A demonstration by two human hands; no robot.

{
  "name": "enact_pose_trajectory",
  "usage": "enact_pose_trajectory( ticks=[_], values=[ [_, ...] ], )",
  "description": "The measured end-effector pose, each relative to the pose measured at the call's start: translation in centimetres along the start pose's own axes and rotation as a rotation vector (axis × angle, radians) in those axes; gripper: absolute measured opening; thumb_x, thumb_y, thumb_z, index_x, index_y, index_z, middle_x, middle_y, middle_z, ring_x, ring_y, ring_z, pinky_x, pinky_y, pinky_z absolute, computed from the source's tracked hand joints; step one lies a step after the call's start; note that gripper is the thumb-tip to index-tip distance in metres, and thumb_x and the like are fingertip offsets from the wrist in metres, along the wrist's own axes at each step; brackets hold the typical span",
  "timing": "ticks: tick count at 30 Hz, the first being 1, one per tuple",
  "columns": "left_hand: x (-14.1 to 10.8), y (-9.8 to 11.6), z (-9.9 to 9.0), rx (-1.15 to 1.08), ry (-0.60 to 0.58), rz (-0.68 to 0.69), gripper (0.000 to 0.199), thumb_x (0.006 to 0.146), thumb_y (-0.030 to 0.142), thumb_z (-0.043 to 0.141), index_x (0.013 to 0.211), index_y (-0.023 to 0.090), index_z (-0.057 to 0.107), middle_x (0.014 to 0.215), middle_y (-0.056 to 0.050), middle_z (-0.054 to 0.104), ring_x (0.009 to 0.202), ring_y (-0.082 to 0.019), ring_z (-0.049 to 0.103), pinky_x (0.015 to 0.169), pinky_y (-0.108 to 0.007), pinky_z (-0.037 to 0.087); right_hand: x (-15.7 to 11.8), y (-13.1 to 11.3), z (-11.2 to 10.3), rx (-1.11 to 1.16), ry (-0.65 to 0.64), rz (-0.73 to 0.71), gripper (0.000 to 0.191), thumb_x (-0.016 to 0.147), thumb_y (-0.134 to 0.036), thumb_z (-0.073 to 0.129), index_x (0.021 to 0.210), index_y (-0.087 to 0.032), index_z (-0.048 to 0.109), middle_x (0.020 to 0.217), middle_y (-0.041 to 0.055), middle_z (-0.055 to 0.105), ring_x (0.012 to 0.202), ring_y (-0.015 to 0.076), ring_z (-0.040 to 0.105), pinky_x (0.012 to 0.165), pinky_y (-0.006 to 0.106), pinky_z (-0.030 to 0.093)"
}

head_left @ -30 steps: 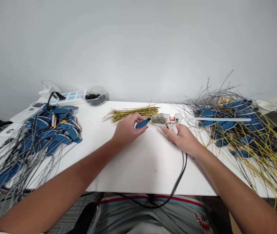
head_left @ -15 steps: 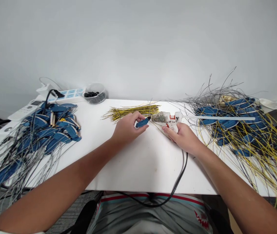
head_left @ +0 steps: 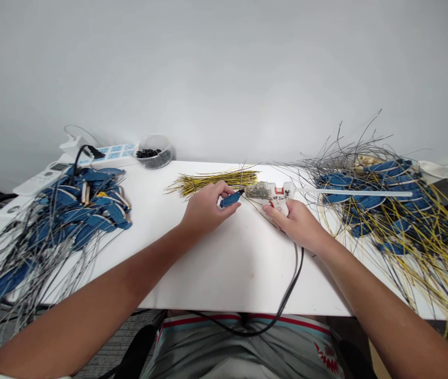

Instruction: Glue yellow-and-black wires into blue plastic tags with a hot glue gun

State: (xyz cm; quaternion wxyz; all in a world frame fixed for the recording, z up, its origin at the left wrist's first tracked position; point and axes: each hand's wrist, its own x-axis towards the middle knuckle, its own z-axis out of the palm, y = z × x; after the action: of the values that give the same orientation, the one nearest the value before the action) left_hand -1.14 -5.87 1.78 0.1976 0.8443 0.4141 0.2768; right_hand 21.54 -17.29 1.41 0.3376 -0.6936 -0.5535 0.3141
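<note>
Between thumb and fingers, my left hand holds a small blue piece with a dark end pointing right. My right hand is wrapped round a white glue gun with a stained front. The gun's nozzle meets the dark end of the blue piece; whether glue is coming out is too small to tell. A long white stick extends right from the back of the gun. Just behind my left hand lies a bundle of yellow and black wires.
Blue pieces with grey wires are heaped at the left, near a power strip and a clear tub of black parts. Another heap with yellow wires lies right. A black cord hangs over the front edge of the white table.
</note>
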Motion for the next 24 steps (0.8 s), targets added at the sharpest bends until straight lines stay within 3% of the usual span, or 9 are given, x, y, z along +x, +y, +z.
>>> enact_pose_trajectory(
  ticks=[15, 24],
  values=[
    [0.06, -0.2, 0.05, 0.015, -0.003, -0.003, 0.025, 0.084, 0.042, 0.072, 0.101, 0.024, 0.068, 0.097, 0.002, 0.073, 0.084, -0.013, 0.061, 0.073, -0.026, 0.042, -0.01, -0.49, 0.04, -0.039, 0.009, 0.004, 0.05, 0.094, -0.064, 0.059, 0.074, -0.019, 0.059, 0.058, -0.0005, 0.051, 0.053, 0.0154, 0.044, 0.055, 0.029, 0.033],
    [0.06, -0.1, -0.01, 0.028, -0.008, 0.009, 0.025, 0.084, 0.041, 0.072, 0.101, 0.023, 0.069, 0.098, 0.002, 0.073, 0.082, -0.013, 0.06, 0.072, -0.026, 0.041, -0.06, -0.62, 0.07, -0.045, 0.006, -0.01, 0.048, 0.095, -0.063, 0.058, 0.081, -0.018, 0.065, 0.063, 0.0014, 0.056, 0.056, 0.0164, 0.046, 0.055, 0.028, 0.033]
  ],
)
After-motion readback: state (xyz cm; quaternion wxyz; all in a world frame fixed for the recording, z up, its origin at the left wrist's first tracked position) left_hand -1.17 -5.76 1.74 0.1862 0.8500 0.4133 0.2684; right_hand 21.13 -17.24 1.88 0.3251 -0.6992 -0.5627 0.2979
